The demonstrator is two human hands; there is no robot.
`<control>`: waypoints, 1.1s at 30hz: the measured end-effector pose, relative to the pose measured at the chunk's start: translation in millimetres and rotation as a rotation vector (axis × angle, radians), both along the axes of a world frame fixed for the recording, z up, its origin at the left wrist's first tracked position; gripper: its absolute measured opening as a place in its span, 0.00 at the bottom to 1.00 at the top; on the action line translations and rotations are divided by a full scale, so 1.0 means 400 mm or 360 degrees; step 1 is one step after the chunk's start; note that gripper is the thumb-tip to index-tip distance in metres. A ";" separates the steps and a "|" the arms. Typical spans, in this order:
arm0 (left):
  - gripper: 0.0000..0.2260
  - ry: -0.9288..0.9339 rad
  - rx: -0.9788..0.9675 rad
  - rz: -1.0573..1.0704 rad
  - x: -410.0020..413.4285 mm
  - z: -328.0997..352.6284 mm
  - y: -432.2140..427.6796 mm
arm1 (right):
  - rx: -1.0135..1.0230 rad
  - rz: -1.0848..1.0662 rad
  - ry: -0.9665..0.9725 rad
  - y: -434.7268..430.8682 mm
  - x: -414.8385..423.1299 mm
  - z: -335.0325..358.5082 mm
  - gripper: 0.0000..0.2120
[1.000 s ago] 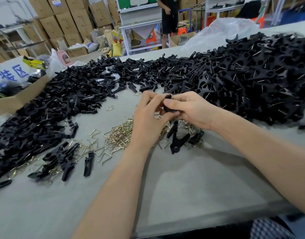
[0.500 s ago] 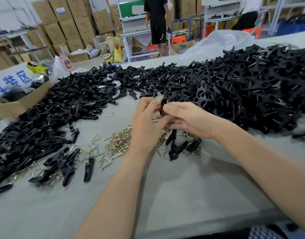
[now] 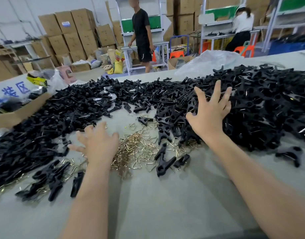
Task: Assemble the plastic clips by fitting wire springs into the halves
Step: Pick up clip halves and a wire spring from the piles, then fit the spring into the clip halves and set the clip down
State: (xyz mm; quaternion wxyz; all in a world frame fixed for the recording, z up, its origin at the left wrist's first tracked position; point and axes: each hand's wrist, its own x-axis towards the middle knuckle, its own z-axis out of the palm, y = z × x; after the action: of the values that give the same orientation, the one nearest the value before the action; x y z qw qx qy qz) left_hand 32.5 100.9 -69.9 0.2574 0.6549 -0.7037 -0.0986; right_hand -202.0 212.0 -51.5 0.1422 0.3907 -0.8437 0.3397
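In the head view, the only one there is, both hands are empty and spread wide. The left hand (image 3: 98,144) hovers low over the bench (image 3: 165,207), fingers apart and a little blurred. It is just beside the edge of the wire springs (image 3: 131,149) and near the left heap of black halves (image 3: 45,121). I cannot tell if its fingertips touch the surface. The right hand (image 3: 208,114) lies with its fingers fanned out upon the big right heap (image 3: 269,104) of black clip parts, where thin wires show among the plastic. It seems to touch the heap, but it grips nothing. The brass-coloured springs lie in a loose tangle in the middle of the bench, between the two heaps. A few single clips (image 3: 163,163) rest beside them on the near side.

I judge that no clip is in work at this moment, and that the next pieces must first be chosen. Several things may go wrong from here. If the right hand presses or rakes the heap, parts can slide down onto the springs and mix everything. The springs look hooked one in another, so one pull may lift several and scatter them. The wire ends standing out of the heap may also prick the fingers.
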 end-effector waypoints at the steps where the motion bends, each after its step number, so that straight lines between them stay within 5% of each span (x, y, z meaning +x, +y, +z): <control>1: 0.24 -0.0049 0.0226 0.0056 0.016 -0.002 -0.010 | 0.0021 0.0077 0.0045 -0.004 0.009 -0.013 0.32; 5: 0.20 -0.0152 0.0474 -0.0040 0.042 -0.012 -0.024 | -0.0021 0.0694 0.0147 -0.016 0.085 -0.043 0.29; 8: 0.17 0.0046 0.0321 -0.0240 0.015 -0.011 -0.004 | 0.0528 0.1301 -0.0010 -0.022 0.141 -0.065 0.27; 10: 0.16 0.0176 0.0211 -0.0229 0.012 0.000 0.001 | 0.0858 0.1341 0.0184 -0.030 0.157 -0.081 0.25; 13: 0.20 -0.0034 0.0081 0.0301 0.069 0.015 -0.023 | 0.0804 0.1332 0.0179 -0.039 0.148 -0.075 0.24; 16: 0.20 0.0060 0.0279 0.0638 0.152 0.013 -0.049 | 0.0794 0.1359 0.0199 -0.040 0.137 -0.080 0.23; 23: 0.09 0.0169 -0.0009 0.0279 0.161 -0.029 -0.088 | 0.0736 0.1359 0.0176 -0.037 0.144 -0.076 0.22; 29: 0.05 0.0601 -0.0269 -0.0041 0.090 -0.007 -0.053 | 0.0398 0.1414 0.0001 -0.028 0.151 -0.065 0.05; 33: 0.06 0.1139 -0.0100 -0.0345 0.040 0.007 -0.032 | 0.0292 0.1432 -0.0047 -0.025 0.152 -0.065 0.03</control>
State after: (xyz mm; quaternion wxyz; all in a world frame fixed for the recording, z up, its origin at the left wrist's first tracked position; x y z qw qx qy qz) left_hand 48.4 87.9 -67.2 0.4950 0.4924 -0.6372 -0.3261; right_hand -141.4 202.2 -77.4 -0.0666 0.7243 -0.6186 0.2972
